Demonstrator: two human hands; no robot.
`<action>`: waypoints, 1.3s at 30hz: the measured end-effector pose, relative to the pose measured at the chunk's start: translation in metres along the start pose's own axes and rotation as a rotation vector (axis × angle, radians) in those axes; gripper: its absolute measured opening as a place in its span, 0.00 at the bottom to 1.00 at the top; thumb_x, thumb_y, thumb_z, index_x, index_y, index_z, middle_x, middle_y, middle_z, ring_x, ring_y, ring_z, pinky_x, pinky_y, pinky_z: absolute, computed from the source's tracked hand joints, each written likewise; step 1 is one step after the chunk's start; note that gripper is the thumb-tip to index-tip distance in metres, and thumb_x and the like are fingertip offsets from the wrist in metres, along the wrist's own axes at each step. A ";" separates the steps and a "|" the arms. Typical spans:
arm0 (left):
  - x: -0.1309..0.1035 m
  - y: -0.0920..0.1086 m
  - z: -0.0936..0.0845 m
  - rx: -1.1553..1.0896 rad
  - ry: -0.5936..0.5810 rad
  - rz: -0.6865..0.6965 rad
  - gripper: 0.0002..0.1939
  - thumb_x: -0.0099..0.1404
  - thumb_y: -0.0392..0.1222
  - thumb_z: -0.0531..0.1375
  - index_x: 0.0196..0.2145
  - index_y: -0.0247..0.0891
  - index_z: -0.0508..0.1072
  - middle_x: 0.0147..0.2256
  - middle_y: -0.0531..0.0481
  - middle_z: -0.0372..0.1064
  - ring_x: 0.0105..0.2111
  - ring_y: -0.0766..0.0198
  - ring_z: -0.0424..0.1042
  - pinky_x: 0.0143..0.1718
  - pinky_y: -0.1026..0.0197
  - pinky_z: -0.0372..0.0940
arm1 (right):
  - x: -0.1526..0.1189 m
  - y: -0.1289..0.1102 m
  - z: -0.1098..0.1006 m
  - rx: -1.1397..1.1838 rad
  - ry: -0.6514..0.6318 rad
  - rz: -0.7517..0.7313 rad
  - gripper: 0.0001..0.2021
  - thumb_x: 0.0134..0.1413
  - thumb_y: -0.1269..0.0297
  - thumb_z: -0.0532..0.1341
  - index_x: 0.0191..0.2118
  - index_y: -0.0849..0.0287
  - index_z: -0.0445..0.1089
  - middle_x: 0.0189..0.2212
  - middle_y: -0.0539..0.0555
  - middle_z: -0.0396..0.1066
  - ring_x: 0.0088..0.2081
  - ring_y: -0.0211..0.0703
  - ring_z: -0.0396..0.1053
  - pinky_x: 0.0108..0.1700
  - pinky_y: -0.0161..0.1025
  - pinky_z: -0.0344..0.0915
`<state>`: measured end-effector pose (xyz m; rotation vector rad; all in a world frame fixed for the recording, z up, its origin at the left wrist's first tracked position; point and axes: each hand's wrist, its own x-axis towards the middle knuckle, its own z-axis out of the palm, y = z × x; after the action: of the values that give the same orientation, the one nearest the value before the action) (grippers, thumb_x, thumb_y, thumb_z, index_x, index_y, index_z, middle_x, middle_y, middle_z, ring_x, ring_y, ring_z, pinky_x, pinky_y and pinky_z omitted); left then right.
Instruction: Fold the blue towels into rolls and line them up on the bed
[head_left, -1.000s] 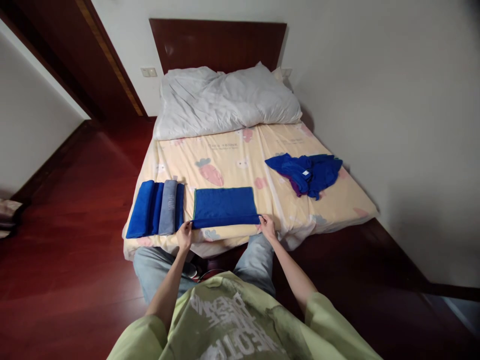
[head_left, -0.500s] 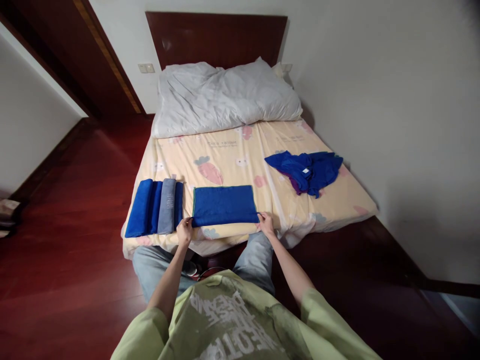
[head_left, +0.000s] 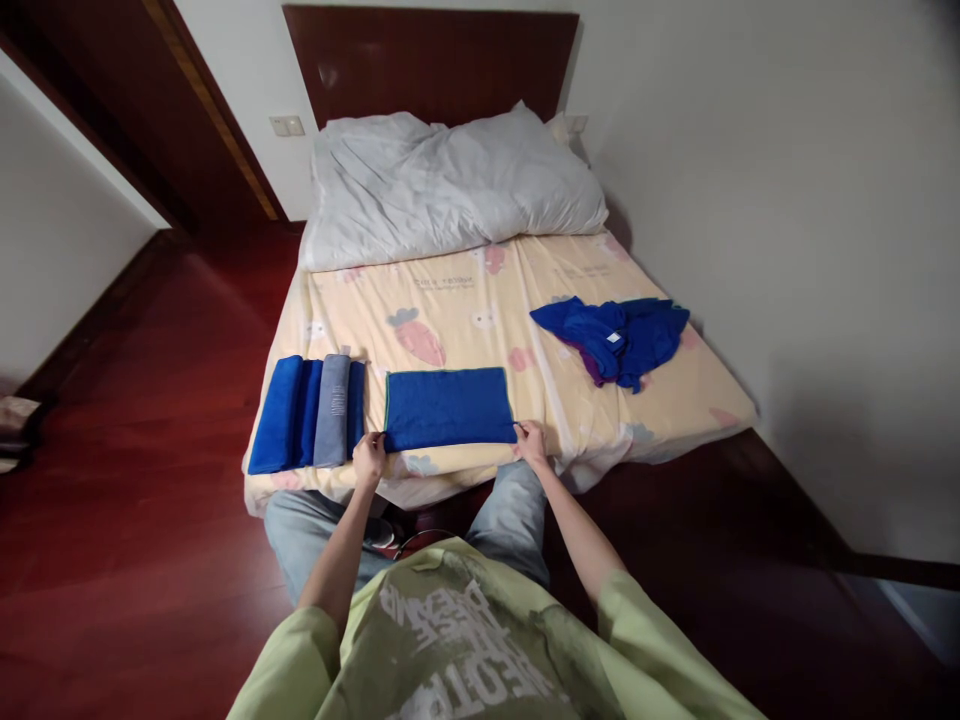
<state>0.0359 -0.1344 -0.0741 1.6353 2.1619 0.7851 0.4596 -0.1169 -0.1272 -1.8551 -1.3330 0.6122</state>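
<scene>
A blue towel (head_left: 448,405) with thin green edging lies flat as a rectangle near the front edge of the bed. My left hand (head_left: 369,459) pinches its near left corner, and my right hand (head_left: 531,442) pinches the near right corner. Just left of my left hand is a row of folded towels: a bright blue towel (head_left: 275,415), a darker blue towel (head_left: 308,413), a grey towel (head_left: 332,410) with pale lettering, and a narrow blue one (head_left: 356,405). Off to the right sits a crumpled heap of blue cloths (head_left: 622,335), with some purple cloth showing underneath.
The bed (head_left: 337,310) has a pale yellow sheet with carrot and rabbit prints. A bunched white quilt (head_left: 450,190) lies at the far end, below a dark wooden headboard (head_left: 435,62). A wall (head_left: 787,250) runs along the right side. Dark red flooring (head_left: 142,450) surrounds the bed.
The view has shifted slightly. Both hands still grip the near corners of the blue towel, and it has barely moved.
</scene>
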 end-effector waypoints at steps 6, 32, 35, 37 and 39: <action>0.000 0.000 -0.001 -0.022 0.001 0.008 0.14 0.70 0.44 0.56 0.39 0.37 0.79 0.39 0.41 0.79 0.37 0.56 0.78 0.42 0.59 0.69 | -0.001 -0.003 0.000 -0.015 -0.004 0.032 0.14 0.57 0.55 0.59 0.34 0.59 0.77 0.34 0.62 0.80 0.37 0.53 0.77 0.43 0.45 0.73; 0.002 0.009 0.005 0.064 0.010 -0.028 0.11 0.70 0.41 0.56 0.40 0.37 0.77 0.39 0.41 0.75 0.37 0.56 0.75 0.39 0.59 0.66 | -0.004 -0.031 -0.008 -0.131 0.004 0.110 0.07 0.54 0.60 0.62 0.31 0.57 0.74 0.30 0.58 0.79 0.35 0.50 0.77 0.38 0.38 0.68; 0.003 0.010 0.004 0.099 0.003 -0.012 0.09 0.70 0.40 0.57 0.42 0.38 0.77 0.41 0.42 0.74 0.39 0.57 0.75 0.39 0.60 0.66 | -0.005 -0.034 -0.008 -0.166 0.001 0.112 0.05 0.56 0.61 0.61 0.35 0.55 0.72 0.29 0.55 0.78 0.35 0.48 0.76 0.37 0.37 0.66; 0.003 0.011 0.003 0.123 -0.005 0.015 0.08 0.70 0.39 0.57 0.43 0.38 0.76 0.42 0.42 0.73 0.40 0.57 0.75 0.39 0.61 0.66 | -0.006 -0.035 -0.007 -0.187 -0.003 0.111 0.05 0.57 0.62 0.61 0.37 0.55 0.71 0.29 0.53 0.77 0.33 0.47 0.74 0.36 0.36 0.64; 0.003 0.011 0.003 0.153 -0.021 0.048 0.09 0.71 0.39 0.57 0.45 0.38 0.75 0.45 0.41 0.71 0.39 0.57 0.75 0.38 0.61 0.66 | -0.007 -0.037 -0.007 -0.193 -0.015 0.091 0.05 0.58 0.63 0.60 0.39 0.55 0.70 0.28 0.51 0.76 0.32 0.45 0.73 0.35 0.36 0.63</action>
<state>0.0452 -0.1284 -0.0694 1.7670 2.2238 0.6269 0.4409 -0.1195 -0.0935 -2.0793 -1.3635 0.5613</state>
